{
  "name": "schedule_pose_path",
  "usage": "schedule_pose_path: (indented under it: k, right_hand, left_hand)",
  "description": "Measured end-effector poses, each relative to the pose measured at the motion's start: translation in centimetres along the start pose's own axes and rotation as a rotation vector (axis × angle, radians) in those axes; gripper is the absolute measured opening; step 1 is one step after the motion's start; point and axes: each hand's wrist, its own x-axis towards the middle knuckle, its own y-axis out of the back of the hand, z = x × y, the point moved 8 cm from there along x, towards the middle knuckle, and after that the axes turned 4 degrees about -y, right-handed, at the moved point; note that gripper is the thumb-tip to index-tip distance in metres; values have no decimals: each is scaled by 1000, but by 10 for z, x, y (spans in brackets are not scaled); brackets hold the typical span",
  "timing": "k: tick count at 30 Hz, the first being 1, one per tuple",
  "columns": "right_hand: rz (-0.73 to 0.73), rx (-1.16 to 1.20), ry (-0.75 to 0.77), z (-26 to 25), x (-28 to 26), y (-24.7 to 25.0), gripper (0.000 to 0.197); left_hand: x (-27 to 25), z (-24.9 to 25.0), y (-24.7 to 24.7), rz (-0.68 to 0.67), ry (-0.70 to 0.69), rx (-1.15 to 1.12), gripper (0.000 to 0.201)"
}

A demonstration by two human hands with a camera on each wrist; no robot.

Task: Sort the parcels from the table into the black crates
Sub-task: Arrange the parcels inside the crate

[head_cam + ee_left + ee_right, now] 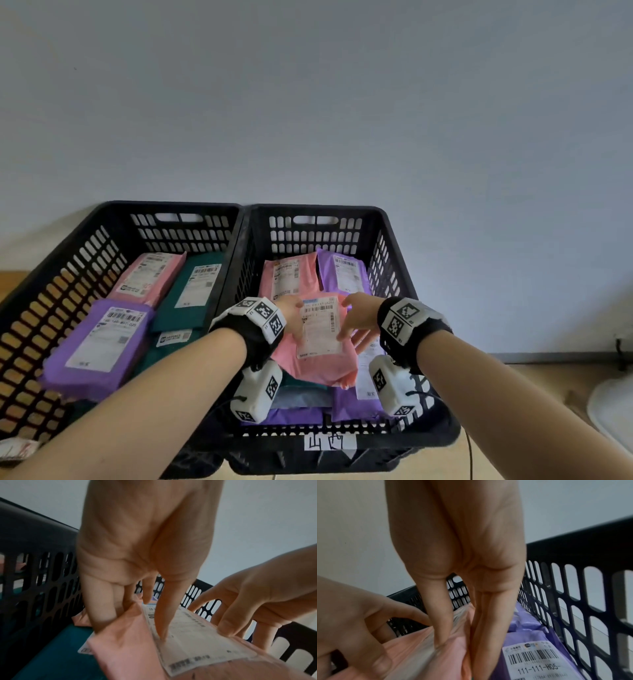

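Left crate [68,260] sits off to the left of the fingers, with pink, teal and purple parcels inside. Left hand [291,317] pinches the pink parcel [318,363] by its left edge, thumb on top over the label [320,325]. Right hand [359,318] grips the other edge, thumb on top too. Parcel's held over the right crate [394,240], purple parcel [539,635] just below the right fingers.

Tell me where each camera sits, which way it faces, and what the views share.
Head: worn on the head, looking forward and down at two crates; both forearms, left hand and right hand show.
Left wrist: looks along the left hand's fingers to the pink parcel.
Right wrist: looks along the right hand's fingers, beside a purple parcel.
Shared: all show the pink parcel held by both hands over the right crate.
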Motion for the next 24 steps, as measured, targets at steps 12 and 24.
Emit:
schedule_pose_path:
  k: [12, 24]
  right_hand:
    - [-61, -46, -56, 11, 38, -26, 82]
    - [33, -115, 24, 15, 68, -30, 85]
  left_hand:
    - [36, -36, -31, -19, 66, 172, 69]
    - [49, -32, -49, -103, 28, 51, 101]
